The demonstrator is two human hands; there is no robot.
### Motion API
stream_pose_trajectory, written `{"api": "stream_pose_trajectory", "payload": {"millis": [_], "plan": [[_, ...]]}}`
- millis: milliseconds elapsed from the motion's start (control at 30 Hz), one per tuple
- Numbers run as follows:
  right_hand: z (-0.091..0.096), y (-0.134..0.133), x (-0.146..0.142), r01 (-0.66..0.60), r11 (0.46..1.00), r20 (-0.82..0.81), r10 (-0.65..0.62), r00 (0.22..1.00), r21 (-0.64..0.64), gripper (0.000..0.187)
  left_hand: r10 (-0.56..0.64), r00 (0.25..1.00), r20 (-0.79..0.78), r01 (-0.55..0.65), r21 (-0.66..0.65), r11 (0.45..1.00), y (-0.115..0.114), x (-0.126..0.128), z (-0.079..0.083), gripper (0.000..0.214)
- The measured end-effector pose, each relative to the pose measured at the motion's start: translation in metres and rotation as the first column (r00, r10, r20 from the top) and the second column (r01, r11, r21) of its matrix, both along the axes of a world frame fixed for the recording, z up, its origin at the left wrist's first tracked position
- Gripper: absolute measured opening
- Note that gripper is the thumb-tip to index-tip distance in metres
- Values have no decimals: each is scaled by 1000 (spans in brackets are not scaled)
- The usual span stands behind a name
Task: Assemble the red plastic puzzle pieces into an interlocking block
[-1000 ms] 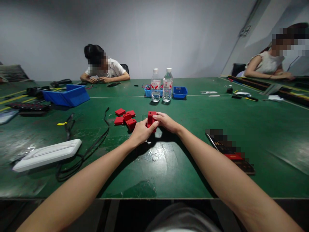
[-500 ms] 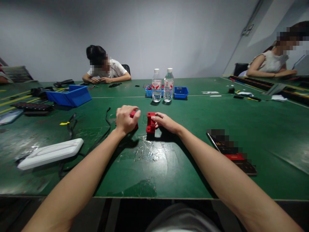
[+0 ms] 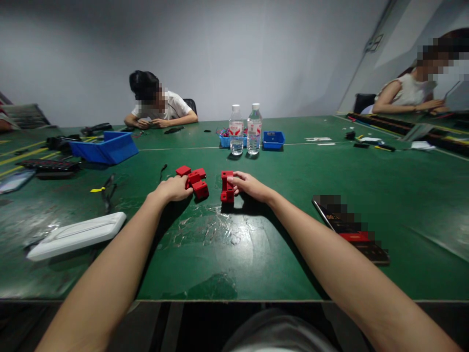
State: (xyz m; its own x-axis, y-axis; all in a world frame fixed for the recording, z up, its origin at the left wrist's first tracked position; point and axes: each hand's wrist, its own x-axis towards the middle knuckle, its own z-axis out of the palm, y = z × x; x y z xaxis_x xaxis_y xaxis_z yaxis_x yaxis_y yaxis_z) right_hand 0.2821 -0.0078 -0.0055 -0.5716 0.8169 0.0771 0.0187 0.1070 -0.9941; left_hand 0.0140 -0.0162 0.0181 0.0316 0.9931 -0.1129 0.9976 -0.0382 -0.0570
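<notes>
Red piece, one, in right grip; two bottles beyond

Green worktable with glossy top. Directly on it: centre, a cluster of red blocks; left, a white oblong device and a large blue bin; rear, two water bottles near a small blue tray; right, a smartphone.

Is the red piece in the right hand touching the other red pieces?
No, green tabletop shows between that piece and the other red pieces near the left hand.
</notes>
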Motion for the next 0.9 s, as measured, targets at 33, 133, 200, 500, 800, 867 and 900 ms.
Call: {"api": "stream_pose_trajectory", "payload": {"millis": [33,133,200,500,800,867,900], "plan": [[0,0,0,-1,1000,-1,1,1000,2,41,-16,1000,-12,16,-19,1000,-2,2,3,46],[-1,1,0,-4,1000,-3,4,1000,9,41,-6,1000,-26,5,-35,999,-6,6,9,40],[-1,1,0,-5,1000,-4,5,1000,11,42,51,999,-6,-52,-10,999,-9,7,13,40],[-1,1,-1,2,1000,4,-2,1000,12,37,64,876,478,-358,556,750,-8,8,22,47],[-4,4,4,-112,991,-67,108,992,-66,38,-512,433,742,-227,639,735,-29,82,5,46],[-5,5,7,-148,982,-116,135,984,-115,38,-532,390,752,-172,627,760,-34,94,-3,46],[-5,5,9,-165,976,-139,146,980,-141,39,-530,382,757,-149,616,773,-36,98,-8,46]]}}
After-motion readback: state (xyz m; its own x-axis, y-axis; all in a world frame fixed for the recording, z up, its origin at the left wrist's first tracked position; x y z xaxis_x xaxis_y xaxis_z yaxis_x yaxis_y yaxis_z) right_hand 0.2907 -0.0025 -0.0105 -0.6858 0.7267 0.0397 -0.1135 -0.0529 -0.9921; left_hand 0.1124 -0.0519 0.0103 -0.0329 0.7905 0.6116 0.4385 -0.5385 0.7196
